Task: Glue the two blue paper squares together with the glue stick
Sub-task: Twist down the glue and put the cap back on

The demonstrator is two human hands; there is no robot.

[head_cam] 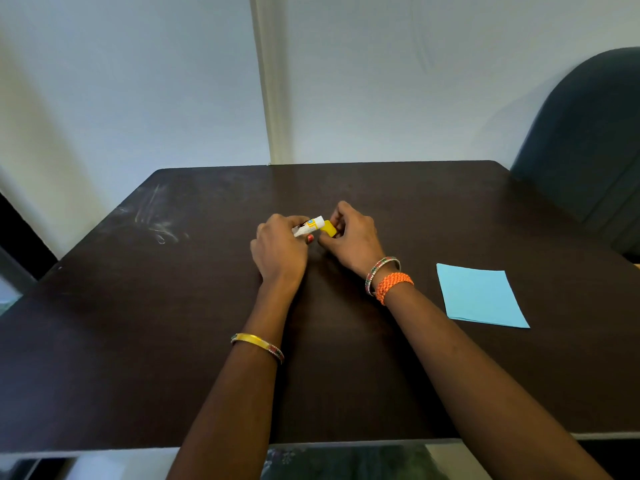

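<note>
A white glue stick (310,226) with a yellow cap (328,227) is held above the middle of the dark table (138,306). My left hand (278,249) grips the white body. My right hand (349,235) pinches the yellow cap, which sits at an angle to the body. The blue paper squares (481,295) lie stacked flat on the table to the right, apart from both hands; a second edge shows along the stack's bottom.
A dark upholstered chair (585,140) stands at the table's far right corner. A pale wall runs behind the far edge. Whitish scuff marks (156,220) streak the table's far left area.
</note>
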